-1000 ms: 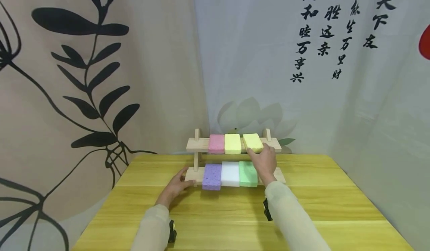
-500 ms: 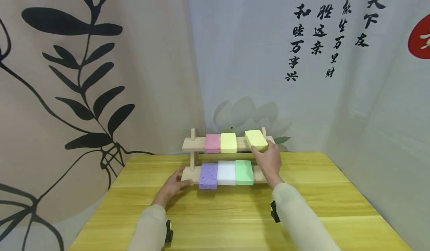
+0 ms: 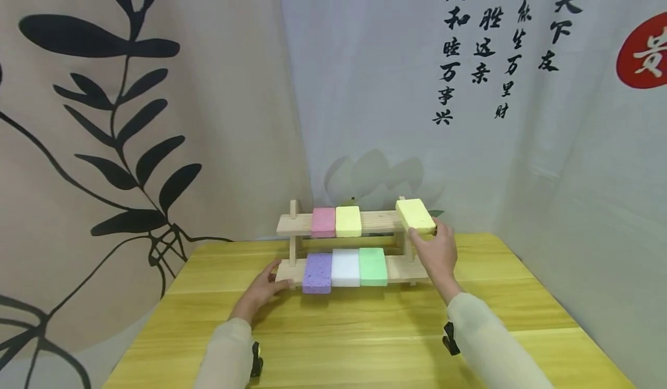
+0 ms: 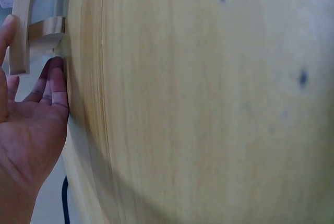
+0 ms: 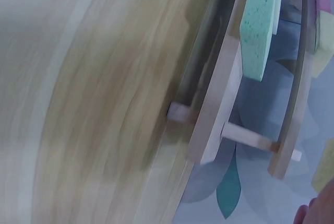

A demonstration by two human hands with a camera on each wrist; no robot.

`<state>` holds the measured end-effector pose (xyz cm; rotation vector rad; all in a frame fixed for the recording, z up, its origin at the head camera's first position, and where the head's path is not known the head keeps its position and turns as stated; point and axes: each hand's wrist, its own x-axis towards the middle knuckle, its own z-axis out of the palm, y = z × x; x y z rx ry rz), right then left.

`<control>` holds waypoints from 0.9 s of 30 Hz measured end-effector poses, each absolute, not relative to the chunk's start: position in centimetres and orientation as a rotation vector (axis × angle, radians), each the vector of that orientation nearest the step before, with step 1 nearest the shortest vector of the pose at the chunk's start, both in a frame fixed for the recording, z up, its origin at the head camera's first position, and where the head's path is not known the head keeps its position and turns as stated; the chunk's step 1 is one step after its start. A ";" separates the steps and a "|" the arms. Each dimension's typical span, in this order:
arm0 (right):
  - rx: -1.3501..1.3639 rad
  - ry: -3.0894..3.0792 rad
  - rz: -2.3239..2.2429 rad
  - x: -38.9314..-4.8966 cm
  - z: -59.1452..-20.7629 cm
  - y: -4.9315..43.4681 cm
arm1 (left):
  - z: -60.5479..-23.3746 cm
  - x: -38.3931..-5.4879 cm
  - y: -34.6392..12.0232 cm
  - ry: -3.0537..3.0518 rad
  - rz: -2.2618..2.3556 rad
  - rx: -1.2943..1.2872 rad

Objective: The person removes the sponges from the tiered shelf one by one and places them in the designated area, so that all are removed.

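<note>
A two-tier wooden rack (image 3: 375, 221) stands on the table. My right hand (image 3: 439, 256) pinches a yellow sponge (image 3: 414, 214), tilted over the right end of the upper shelf. In the right wrist view only an edge of that sponge (image 5: 324, 166) and some fingertips (image 5: 319, 211) show. My left hand (image 3: 260, 290) holds the left end of the lower shelf, thumb in front and fingers behind, as the left wrist view shows of the hand (image 4: 31, 135). A pink sponge (image 3: 323, 222) and another yellow sponge (image 3: 348, 221) lie side by side on the upper shelf.
The lower shelf carries a purple sponge (image 3: 317, 273), a white sponge (image 3: 345, 267) and a green sponge (image 3: 372, 267). The wooden table (image 3: 354, 342) extends in front of the rack. A printed curtain (image 3: 234, 117) hangs close behind the rack.
My right hand has lifted the yellow sponge and carried it rightward, away from the other yellow one, to the upper shelf's right end. The left hand keeps its place on the rack.
</note>
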<state>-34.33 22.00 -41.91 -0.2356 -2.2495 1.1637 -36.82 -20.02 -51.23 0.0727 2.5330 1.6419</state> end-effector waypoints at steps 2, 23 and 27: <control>-0.247 -2.245 1.158 -34.0 -41.8 22.7 | -51.2 -36.8 -20.0 2.528 1.643 0.081; -0.343 -2.215 1.147 -33.0 -44.2 28.6 | -51.1 -36.8 -20.1 2.521 1.630 0.096; -0.330 -2.231 1.167 -32.9 -45.0 29.2 | -51.2 -37.0 -20.1 2.527 1.616 0.087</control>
